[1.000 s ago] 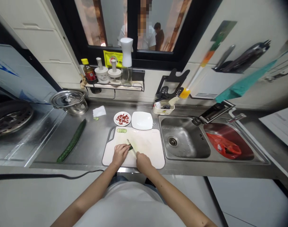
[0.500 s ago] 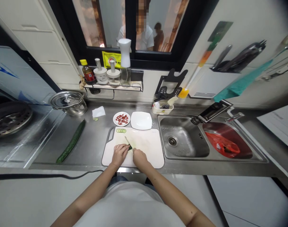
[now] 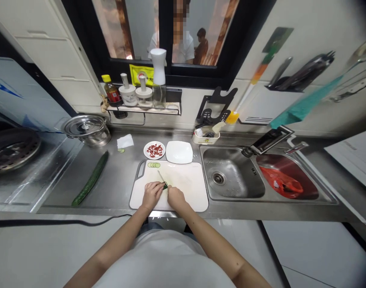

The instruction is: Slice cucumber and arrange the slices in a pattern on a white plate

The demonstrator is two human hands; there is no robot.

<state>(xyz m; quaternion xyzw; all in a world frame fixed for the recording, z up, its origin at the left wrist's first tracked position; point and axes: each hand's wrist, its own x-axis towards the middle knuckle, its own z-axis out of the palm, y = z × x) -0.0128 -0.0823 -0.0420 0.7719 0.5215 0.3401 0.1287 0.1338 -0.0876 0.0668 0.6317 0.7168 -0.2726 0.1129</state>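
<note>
Knife [image 3: 160, 175] and right hand [image 3: 176, 197] are shifted left, toward the left hand [image 3: 153, 195].
Cucumber piece [image 3: 165, 186] is pinned on cutting board [image 3: 190, 188] by the nearer left hand, long axis largely hidden; knife is clasped by right hand, blade slanted at the exposed right end.

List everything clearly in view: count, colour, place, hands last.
Rectangular cutting board: one, white, on steel counter
Round cucumber slices: several, pale green, board's far left
Short cucumber piece: one, green, board
Slim knife: one, silver, over board
Long cucumber: one, dark green, left of board
Round plate with red pieces: one, white, behind board
Squarish plate: one, white, beside it
Lidded pot: one, silver, back left
Double sink: one, silver, right
Plastic bag: one, red, in sink
Bottles and jars: four, mixed-colour, wall shelf
Utensils: several, mixed-colour, above sink
Framed window: one, black, above shelf
Left hand: one, bare, on cucumber piece
Right hand: one, bare, holding knife
</note>
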